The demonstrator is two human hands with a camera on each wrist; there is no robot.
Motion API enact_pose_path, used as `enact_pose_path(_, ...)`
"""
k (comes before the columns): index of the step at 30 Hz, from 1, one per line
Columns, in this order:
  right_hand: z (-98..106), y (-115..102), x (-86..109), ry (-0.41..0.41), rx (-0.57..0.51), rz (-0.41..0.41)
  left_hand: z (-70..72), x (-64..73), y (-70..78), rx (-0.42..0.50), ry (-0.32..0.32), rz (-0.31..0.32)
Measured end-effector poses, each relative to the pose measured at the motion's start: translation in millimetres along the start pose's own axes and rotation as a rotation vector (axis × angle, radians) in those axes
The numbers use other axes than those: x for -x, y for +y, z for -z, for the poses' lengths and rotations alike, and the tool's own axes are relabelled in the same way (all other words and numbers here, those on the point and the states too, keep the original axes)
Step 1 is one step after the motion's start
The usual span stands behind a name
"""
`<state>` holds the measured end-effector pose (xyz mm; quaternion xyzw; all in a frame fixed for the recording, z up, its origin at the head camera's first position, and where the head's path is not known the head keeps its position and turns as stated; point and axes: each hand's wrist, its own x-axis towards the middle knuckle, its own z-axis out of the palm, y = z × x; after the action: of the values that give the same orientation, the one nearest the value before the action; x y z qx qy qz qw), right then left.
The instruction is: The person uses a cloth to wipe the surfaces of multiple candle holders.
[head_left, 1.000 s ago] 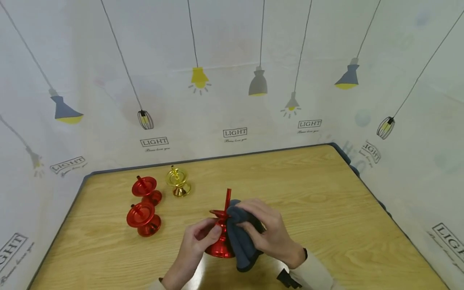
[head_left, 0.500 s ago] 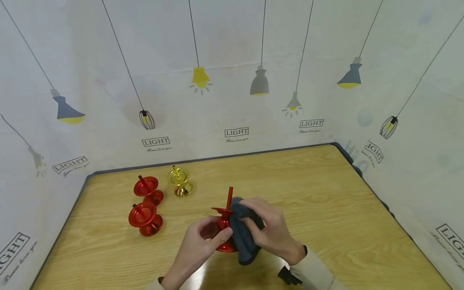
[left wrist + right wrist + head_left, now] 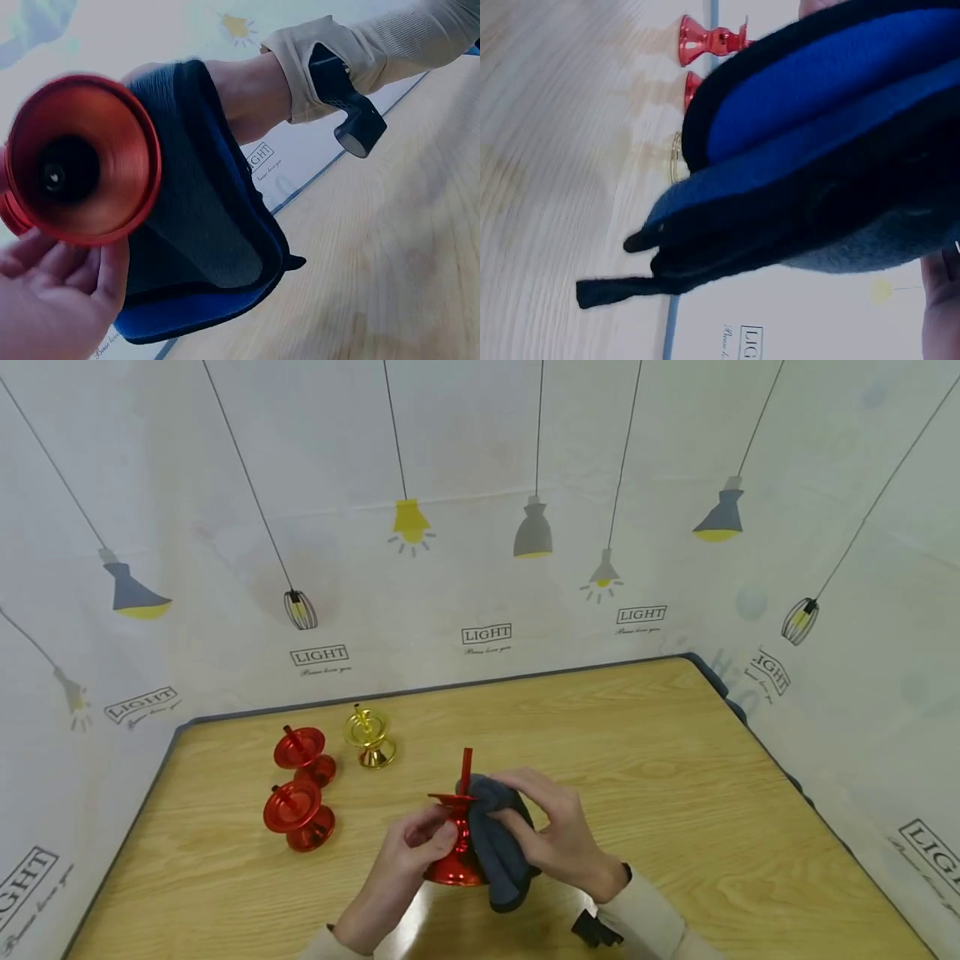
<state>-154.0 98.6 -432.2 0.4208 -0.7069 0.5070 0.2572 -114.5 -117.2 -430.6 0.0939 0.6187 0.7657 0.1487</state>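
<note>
A red metal candle holder [image 3: 457,870] with a thin upright stem is held above the table by my left hand [image 3: 401,858], thumb and fingers round its middle. Its round hollow base [image 3: 124,176] faces the camera in the left wrist view. My right hand [image 3: 558,835] pinches a folded blue-grey cloth [image 3: 498,852] against the right side of the holder. Dark edging and a small loop show on the cloth [image 3: 817,112] in the right wrist view, where it hides most of the holder and the hands.
Two more red candle holders [image 3: 292,808] stand at the left of the wooden table [image 3: 637,752]. Beside them, farther back, is a gold one [image 3: 371,739]. A white wall covering [image 3: 450,585] printed with lamps encloses the table's back and sides.
The held candle holder has tilted and shifted slightly, first right, then back left, with the left thumb moving along with it. The cloth has stayed pressed to its side. The standing holders have not moved.
</note>
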Motion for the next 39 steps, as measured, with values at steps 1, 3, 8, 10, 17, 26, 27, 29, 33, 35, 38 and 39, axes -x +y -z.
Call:
enact_pose_path(1, 0.1, 0.4, -0.1, -0.007, -0.023, -0.017, 1.6, 0.1, -1.2, 0.04, -0.05, -0.011)
enact_pose_path(3, 0.7, 1.4, -0.1, -0.022, -0.061, -0.044, 3.7, 0.3, -3.0, 0.102, -0.14, -0.029)
enact_pose_path(8, 3.2, 1.8, 0.7, -0.031, -0.019, -0.036, 1.4, 0.7, -1.1, -0.006, -0.125, 0.018)
enact_pose_path(10, 4.8, 1.2, 1.1, -0.02, 0.036, -0.013, -2.4, 0.2, 1.0, -0.119, -0.029, 0.025)
enact_pose_path(17, 5.3, -2.0, -2.7, -0.006, 0.143, 0.08, -14.8, -2.9, 3.7, -0.35, 0.264, -0.079)
enact_pose_path(26, 1.7, -4.4, -0.9, 0.019, 0.078, 0.09, -7.7, -3.4, 0.0, -0.248, 0.206, -0.047)
enact_pose_path(27, 2.0, -4.0, -0.1, 0.02, 0.059, 0.076, -6.6, -2.9, -0.2, -0.218, 0.184, -0.037)
enact_pose_path(29, 2.8, -3.5, 1.5, 0.021, 0.009, 0.038, -4.7, -1.6, -0.9, -0.172, 0.136, -0.024)
enact_pose_path(33, 5.3, -3.2, 4.5, 0.026, -0.098, -0.063, -2.9, -1.3, -4.3, -0.038, -0.006, -0.029)
enact_pose_path(35, 6.7, -2.9, 5.3, 0.025, -0.111, -0.086, -3.0, -2.7, -5.9, 0.036, -0.083, -0.022)
enact_pose_path(38, 9.3, -1.8, 5.6, 0.017, -0.043, -0.062, -5.3, -4.3, -5.6, 0.023, -0.11, -0.003)
enact_pose_path(39, 10.2, -0.9, 5.5, 0.015, -0.01, -0.042, -6.7, -4.7, -5.3, -0.026, -0.088, -0.013)
